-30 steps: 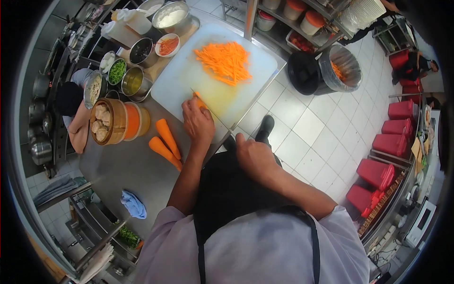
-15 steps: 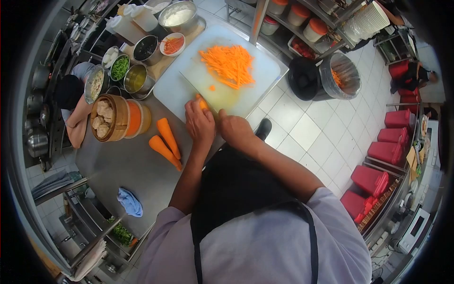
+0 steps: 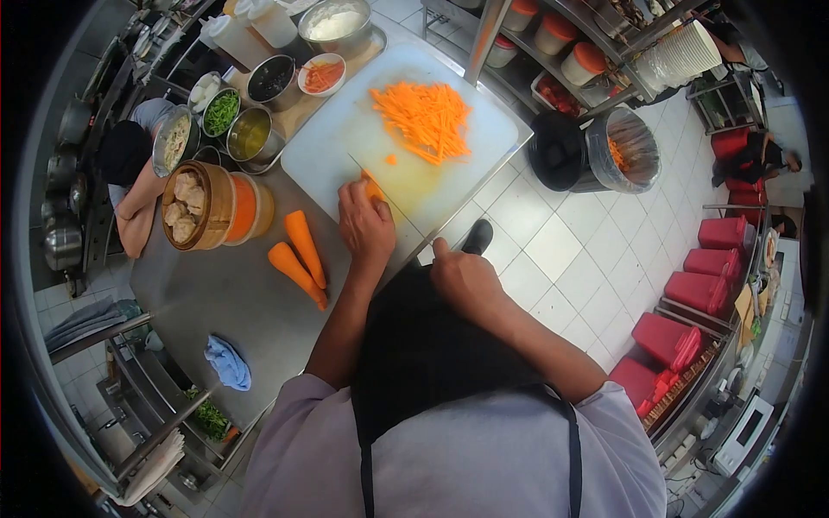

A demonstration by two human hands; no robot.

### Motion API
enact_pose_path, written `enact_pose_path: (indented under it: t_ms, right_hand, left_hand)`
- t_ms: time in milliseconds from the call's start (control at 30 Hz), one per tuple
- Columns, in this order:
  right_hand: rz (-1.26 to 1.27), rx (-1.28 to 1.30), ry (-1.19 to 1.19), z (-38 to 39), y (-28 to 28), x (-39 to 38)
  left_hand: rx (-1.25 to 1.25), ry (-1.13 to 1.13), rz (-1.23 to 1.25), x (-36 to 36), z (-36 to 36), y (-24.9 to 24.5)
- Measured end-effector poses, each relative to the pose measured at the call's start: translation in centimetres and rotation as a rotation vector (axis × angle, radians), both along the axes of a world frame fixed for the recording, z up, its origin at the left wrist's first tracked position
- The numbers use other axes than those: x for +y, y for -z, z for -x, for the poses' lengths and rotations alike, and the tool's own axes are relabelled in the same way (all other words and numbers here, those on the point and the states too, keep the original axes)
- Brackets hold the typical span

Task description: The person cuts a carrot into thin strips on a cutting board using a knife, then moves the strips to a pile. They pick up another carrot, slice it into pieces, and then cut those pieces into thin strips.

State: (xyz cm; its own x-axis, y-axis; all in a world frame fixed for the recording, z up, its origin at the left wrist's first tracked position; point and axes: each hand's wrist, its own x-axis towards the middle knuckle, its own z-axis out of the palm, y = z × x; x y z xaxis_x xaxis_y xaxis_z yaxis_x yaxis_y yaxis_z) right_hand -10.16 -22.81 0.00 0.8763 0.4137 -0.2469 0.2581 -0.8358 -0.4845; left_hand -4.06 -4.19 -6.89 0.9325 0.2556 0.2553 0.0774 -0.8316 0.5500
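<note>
Centre of frame: left hand [image 3: 366, 223], fingers curled over carrot piece [image 3: 373, 188]; right hand [image 3: 466, 281], closed round knife [image 3: 387, 195], now drawn back, slicing apparently mid-stroke.

A bright orange carrot piece [image 3: 373, 187] lies on the near part of a pale board [image 3: 321, 154], partly hidden under the left hand [image 3: 366, 226]. Just beside it, the knife [image 3: 399, 209] shows as a thin, slanting blade line; whether they touch is unclear. Farther up the board, thin orange carrot shreds [image 3: 423, 121] form a loose heap.
</note>
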Motion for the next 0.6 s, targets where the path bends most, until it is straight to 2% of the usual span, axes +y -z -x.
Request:
enact_pose_path:
  t_ms: [200,367,600]
  right_hand:
    - [-0.008,-0.047,0.015,-2.4,2.2,2.9]
    - [-0.055,-0.147,0.008,-6.1,6.9,5.8]
    - [-0.089,-0.111,0.005,-5.5,4.2,4.3]
  left_hand:
    - [0.013,0.006,-0.024,0.3,-0.1,0.8]
    - [-0.05,0.028,-0.001,0.4,-0.1,0.6]
    - [-0.052,-0.005,0.052,0.4,0.1,1.0]
